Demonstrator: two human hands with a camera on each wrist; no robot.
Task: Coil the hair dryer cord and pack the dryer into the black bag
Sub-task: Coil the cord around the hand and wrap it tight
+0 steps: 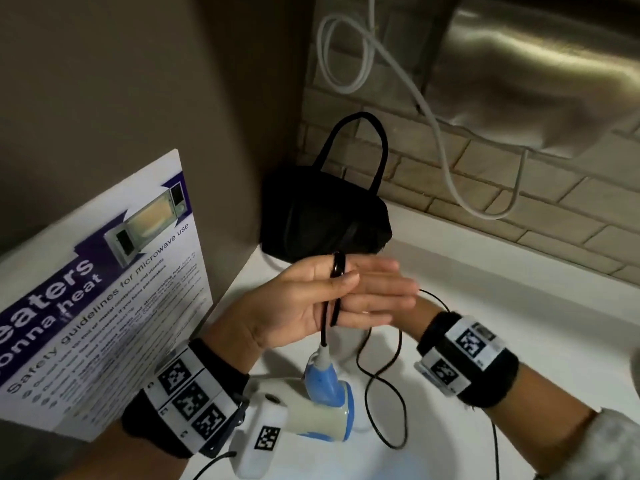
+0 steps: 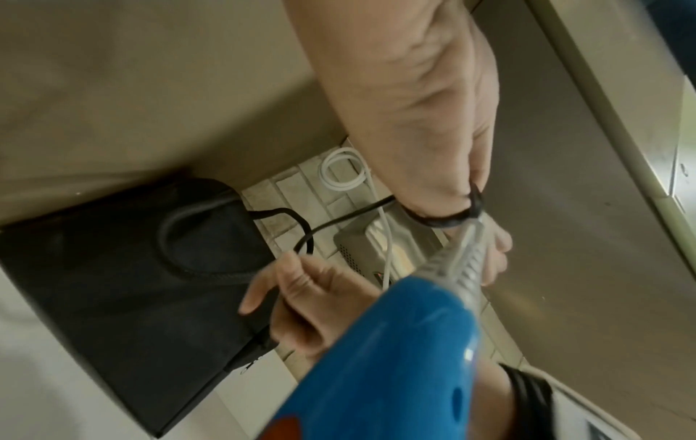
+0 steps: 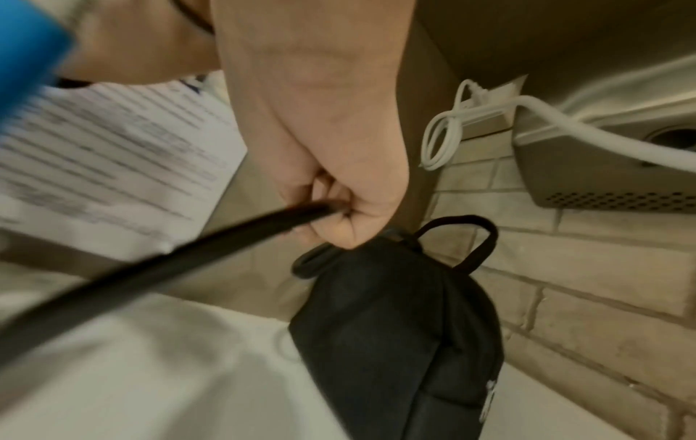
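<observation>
Head view. We read on the leaning poster (image 1: pixel 114 292) "Safety guidelines for microwave use", with a microwave pictured above; larger letters read "eaters" and "onna heat", cut off at the edge. The smaller print is illegible. The left hand (image 1: pixel 311 299) is held palm up with fingers extended, its thumb pressing a fold of the black cord (image 1: pixel 337 271) against the fingers. The hair dryer (image 1: pixel 325 400), blue and white, hangs from that cord below the hand, above the white counter (image 1: pixel 502 271). The right hand (image 1: pixel 412 303) sits behind the left, mostly hidden. The black bag (image 1: pixel 322 216) stands in the corner against the tan tile wall (image 1: pixel 485 174). A white cable (image 1: pixel 349 53) loops on the wall beside a steel appliance (image 1: pixel 540 64).

Left wrist view. We see the cord (image 2: pixel 437 220) looped around the left hand (image 2: pixel 425 119). The right hand (image 2: pixel 301 297) pinches the cord. The dryer handle (image 2: pixel 395 372) fills the foreground; the bag (image 2: pixel 132 268) lies beyond.

Right wrist view. The right hand (image 3: pixel 331 163) is closed, fingers curled round the cord (image 3: pixel 188 247). White marks on the bag (image 3: pixel 406 327) cannot be read.
</observation>
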